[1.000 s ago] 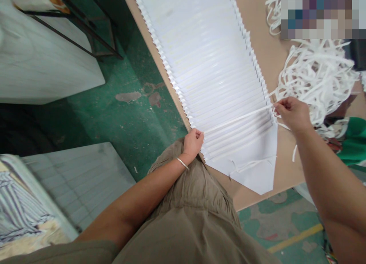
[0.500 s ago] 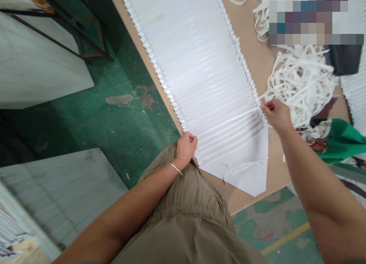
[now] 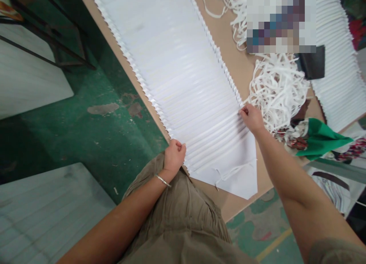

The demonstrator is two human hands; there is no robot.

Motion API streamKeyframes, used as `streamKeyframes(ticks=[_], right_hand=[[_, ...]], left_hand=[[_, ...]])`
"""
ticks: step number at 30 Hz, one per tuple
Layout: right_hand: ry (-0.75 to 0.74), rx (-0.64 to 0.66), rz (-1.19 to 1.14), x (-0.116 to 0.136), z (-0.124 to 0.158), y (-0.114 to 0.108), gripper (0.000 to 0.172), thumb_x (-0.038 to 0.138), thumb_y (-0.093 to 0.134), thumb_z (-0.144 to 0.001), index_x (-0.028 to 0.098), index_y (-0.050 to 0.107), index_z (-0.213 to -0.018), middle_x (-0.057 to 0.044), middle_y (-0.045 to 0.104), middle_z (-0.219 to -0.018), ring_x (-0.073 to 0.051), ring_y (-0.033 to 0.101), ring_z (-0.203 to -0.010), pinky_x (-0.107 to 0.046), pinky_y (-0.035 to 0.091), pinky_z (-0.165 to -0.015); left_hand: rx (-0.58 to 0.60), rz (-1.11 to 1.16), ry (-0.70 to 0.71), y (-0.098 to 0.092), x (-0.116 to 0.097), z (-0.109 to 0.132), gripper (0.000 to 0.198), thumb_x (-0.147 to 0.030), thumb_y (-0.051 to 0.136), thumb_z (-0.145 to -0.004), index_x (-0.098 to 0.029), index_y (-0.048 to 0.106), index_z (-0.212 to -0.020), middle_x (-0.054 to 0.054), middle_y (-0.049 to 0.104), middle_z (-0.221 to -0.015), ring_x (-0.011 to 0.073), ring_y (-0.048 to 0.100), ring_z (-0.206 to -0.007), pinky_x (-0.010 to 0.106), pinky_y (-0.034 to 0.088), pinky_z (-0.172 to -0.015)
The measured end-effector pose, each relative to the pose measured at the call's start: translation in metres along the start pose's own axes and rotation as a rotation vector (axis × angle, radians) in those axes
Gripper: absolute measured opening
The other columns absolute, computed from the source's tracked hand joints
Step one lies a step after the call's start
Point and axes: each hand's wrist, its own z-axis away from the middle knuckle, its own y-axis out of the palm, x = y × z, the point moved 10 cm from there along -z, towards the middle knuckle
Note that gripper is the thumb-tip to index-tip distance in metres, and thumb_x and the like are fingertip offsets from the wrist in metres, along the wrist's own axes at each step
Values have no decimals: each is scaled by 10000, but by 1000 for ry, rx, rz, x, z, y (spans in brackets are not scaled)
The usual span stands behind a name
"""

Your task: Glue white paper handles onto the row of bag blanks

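Note:
A long white pleated sheet (image 3: pixel 183 73) lies on the brown table (image 3: pixel 233 207), with notched edges and a plain pointed end near me. My left hand (image 3: pixel 175 153) is closed at its left edge, thumb and fingers pinched; what is between them is too small to tell. At the right edge, my right hand (image 3: pixel 251 117) pinches the end of a narrow white strip, which runs across the pleats toward my left hand. A tangled heap of white strips (image 3: pixel 278 90) lies just beyond my right hand.
Right of the heap are a black object (image 3: pixel 313 63), a green cloth (image 3: pixel 323 140) and another pleated sheet (image 3: pixel 340 85). A pale panel (image 3: pixel 57 207) stands at lower left, and a white slab (image 3: pixel 31 66) at upper left. The floor (image 3: pixel 114 130) is green.
The view has shifted, so the sheet and table appear further left. Both hands remain closed at the sheet's two edges, and the strip now lies lower against the pleats.

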Motion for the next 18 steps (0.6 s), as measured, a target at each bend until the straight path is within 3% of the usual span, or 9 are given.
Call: streamKeyframes(ticks=[5,9,12,18], right_hand=[[39,32,116,4,0,2,140,342,560,-887,218,620,-866,-81,683,-797,-252,609,-776,-347,435,-737],[145,-122,223,-13,-5,-27,204,344,513,-913,194,635,-978,-108,669,-873,-260,595,-797,-363,437,-753],[143,-228,222,-22,-17,-41,260,371,493,-926,176,650,-997,-134,659,-963,-287,595,-899,-403,453,-833],[130,-232,99,-26,-40,-30,207,326,548,-848,165,675,-874,-135,630,-962,-281,583,-921,-441,468,-905]], left_hand=[[2,68,25,0,-2,1,172,-338,571,-894,-236,447,-832,-42,583,-578,162,601,-521,253,416,-571],[46,220,25,-3,-1,6,136,-314,556,-877,-237,447,-900,-62,583,-565,153,582,-464,246,426,-542],[39,291,42,-13,2,12,146,-302,546,-867,-234,450,-954,-71,582,-563,145,568,-448,232,418,-516],[74,400,34,-22,-1,21,156,-298,524,-868,-228,442,-981,-90,538,-552,128,536,-431,211,407,-467]])
